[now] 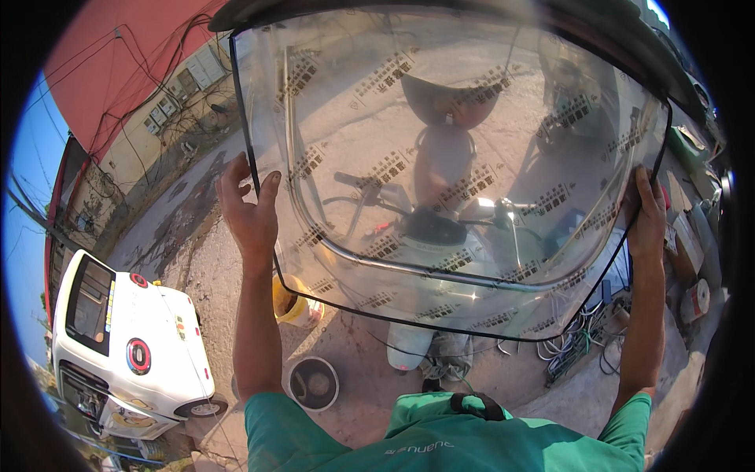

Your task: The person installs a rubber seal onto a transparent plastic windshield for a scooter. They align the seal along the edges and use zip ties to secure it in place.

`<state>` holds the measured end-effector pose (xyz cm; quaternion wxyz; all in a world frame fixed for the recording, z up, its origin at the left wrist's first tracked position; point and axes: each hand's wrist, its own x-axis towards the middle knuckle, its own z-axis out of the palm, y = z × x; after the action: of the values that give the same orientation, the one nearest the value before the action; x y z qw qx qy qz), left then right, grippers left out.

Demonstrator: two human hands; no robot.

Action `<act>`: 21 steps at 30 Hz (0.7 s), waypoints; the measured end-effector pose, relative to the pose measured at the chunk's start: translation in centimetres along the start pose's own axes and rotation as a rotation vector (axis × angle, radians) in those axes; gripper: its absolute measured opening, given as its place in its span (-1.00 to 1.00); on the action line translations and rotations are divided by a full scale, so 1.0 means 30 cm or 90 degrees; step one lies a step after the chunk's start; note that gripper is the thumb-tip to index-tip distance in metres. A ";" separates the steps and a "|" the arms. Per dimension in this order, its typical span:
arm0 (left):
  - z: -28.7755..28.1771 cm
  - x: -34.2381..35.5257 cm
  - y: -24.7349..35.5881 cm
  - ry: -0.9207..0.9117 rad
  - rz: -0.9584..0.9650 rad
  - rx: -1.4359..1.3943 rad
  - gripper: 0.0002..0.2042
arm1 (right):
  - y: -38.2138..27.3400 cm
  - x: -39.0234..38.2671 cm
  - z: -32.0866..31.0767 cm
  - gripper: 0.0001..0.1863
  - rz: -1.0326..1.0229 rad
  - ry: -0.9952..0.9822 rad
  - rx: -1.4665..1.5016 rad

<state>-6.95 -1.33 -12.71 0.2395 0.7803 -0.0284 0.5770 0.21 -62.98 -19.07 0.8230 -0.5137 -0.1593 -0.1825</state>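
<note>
A large clear windshield (440, 303) with black edging fills the upper middle, its film covered in repeated printed marks. My left hand (253, 206) is at its left edge, the thumb over the panel and the curled fingers on the outer side. My right hand (648, 208) grips the right edge, with part of its fingers hidden. A U-shaped metal tube (425, 271) follows the panel's lower outline. Through the film, a scooter's handlebar (366, 189) and seat (444, 161) show hazily. A dark canopy edge (621, 23) runs along the top.
A yellow bucket (297, 305) and a round grey-rimmed bucket (314, 383) stand on the ground at lower left. Farther left is a white vehicle (134, 338). Tangled cables (578, 338) lie at lower right, near boxes (688, 244). A wall with wires (177, 86) stands behind.
</note>
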 end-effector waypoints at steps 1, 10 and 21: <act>-0.006 0.003 0.015 0.018 0.085 0.071 -0.55 | 0.000 0.001 0.002 -0.80 0.000 0.001 0.001; -0.003 -0.014 0.093 -0.064 0.202 0.116 -0.75 | 0.004 0.002 0.015 -0.80 -0.006 0.016 -0.012; 0.018 -0.080 0.156 -0.083 0.264 0.201 -0.51 | -0.013 -0.009 0.048 -0.78 -0.007 0.010 -0.025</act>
<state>-8.77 -6.23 -13.42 -0.0108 0.8210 -0.1122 0.5597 -0.33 -61.81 -18.29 0.8128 -0.5277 -0.1523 -0.1942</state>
